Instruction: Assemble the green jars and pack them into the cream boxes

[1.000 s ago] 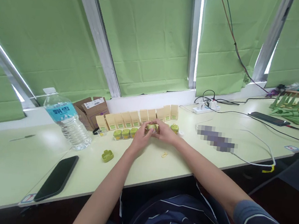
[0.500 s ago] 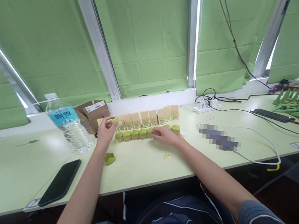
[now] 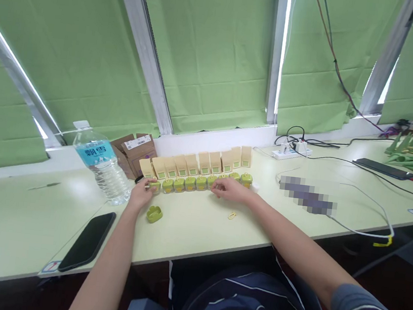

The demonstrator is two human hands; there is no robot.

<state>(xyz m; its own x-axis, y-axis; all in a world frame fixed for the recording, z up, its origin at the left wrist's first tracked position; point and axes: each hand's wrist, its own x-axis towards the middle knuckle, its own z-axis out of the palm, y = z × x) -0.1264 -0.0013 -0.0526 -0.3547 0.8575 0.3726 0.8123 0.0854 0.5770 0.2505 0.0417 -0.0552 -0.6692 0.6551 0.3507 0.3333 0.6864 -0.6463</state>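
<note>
One jar (image 3: 155, 187) occupies the left grip (image 3: 141, 196) (right grip (image 3: 230, 189) unclear) near one green cup (image 3: 154, 214).

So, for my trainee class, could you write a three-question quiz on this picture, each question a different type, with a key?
1. Multiple choice: what colour is the label on the large bottle?
A: red
B: light blue
C: black

2. True or false: the loose yellow loop lies nearer to the person than the row of green-topped containers.

3. Fill the gap: the left hand is at the ____ end of the row, as the person sees it, while the right hand is farther along.

Key: 1 B; 2 true; 3 left.
</note>
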